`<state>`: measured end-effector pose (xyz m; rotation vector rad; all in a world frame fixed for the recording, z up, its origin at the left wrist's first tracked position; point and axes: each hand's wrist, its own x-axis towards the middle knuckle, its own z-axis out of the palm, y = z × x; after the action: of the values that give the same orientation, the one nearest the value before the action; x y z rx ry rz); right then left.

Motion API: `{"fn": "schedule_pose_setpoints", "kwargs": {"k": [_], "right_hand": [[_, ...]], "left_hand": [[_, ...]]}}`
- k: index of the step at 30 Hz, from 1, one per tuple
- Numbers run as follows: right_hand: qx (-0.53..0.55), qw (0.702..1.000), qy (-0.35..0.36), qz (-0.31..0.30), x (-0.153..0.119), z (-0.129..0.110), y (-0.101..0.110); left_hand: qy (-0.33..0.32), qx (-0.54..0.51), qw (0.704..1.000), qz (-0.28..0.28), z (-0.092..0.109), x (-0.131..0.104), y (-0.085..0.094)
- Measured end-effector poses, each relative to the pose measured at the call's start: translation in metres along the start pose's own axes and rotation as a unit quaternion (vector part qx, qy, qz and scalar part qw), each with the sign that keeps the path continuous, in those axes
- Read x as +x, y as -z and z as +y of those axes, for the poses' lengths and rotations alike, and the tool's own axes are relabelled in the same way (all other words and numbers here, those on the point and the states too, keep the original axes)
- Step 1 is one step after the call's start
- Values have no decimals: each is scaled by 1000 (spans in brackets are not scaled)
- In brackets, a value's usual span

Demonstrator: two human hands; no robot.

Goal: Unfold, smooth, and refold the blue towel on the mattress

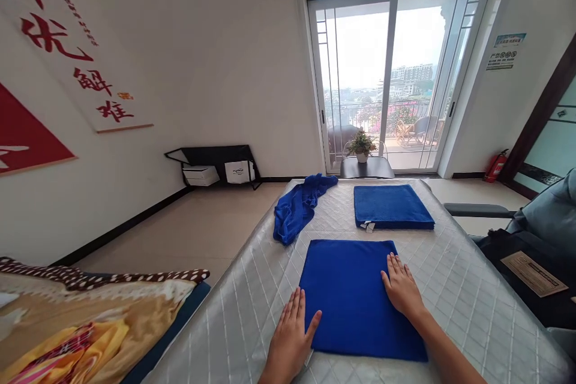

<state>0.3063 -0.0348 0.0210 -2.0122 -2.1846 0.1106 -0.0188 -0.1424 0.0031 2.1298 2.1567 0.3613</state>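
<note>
A blue cloth (353, 306) lies flat in a near-square on the quilted silver-grey table cover (468, 312). On its left edge rests my left hand (291, 333), fingers extended and thumb apart, holding nothing. Across the cloth, my right hand (402, 284) lies flat near the upper right edge, its fingers stretched out. Beyond it, to the right, is a neat stack of folded blue cloths (393, 207) with small white tags at the front left corner. A crumpled blue cloth (299, 210) sits at the far left of the table.
At the lower left is a surface with a patterned blanket (148, 306) and a yellow cloth (85, 348). A dark armchair (549, 216) with a black bag stands at the right. Behind the table's far edge are a chair and a potted plant (362, 145).
</note>
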Motion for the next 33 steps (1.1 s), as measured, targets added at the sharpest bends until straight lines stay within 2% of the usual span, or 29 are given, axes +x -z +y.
{"fn": "schedule_pose_setpoints", "kwargs": {"k": [2, 4, 6, 8, 10, 12, 15, 17, 20, 24, 33], "right_hand": [[5, 1000, -1, 6, 1, 4, -8], [11, 1000, -1, 11, 1, 5, -12], [11, 1000, 0, 14, 1, 4, -11], [4, 1000, 3, 13, 0, 3, -9], [-4, 1000, 7, 10, -1, 3, -7], [-11, 1000, 12, 7, -2, 4, -5], [-18, 1000, 15, 1, -5, 4, -2], [-17, 1000, 9, -2, -5, 3, -1], [-9, 1000, 5, -5, -4, 1, 1], [13, 1000, -6, -6, -2, -1, 3], [26, 999, -16, -17, -3, -2, 5]], "left_hand": [[10, 20, 1000, -5, 7, 7, 7], [-5, 41, 999, 6, 27, 17, 16], [-60, 48, 997, 23, 61, 28, 21], [-137, 35, 989, 37, 103, 41, 22], [-211, 7, 976, 43, 146, 55, 17], [-269, -22, 962, 43, 179, 70, 7], [-291, -49, 954, 49, 200, 86, -10], [-281, -53, 957, 48, 198, 93, -20], [-262, -44, 964, 23, 179, 97, -27], [-234, -20, 972, -13, 145, 98, -22], [-140, 17, 990, 8, 60, 104, -15]]}}
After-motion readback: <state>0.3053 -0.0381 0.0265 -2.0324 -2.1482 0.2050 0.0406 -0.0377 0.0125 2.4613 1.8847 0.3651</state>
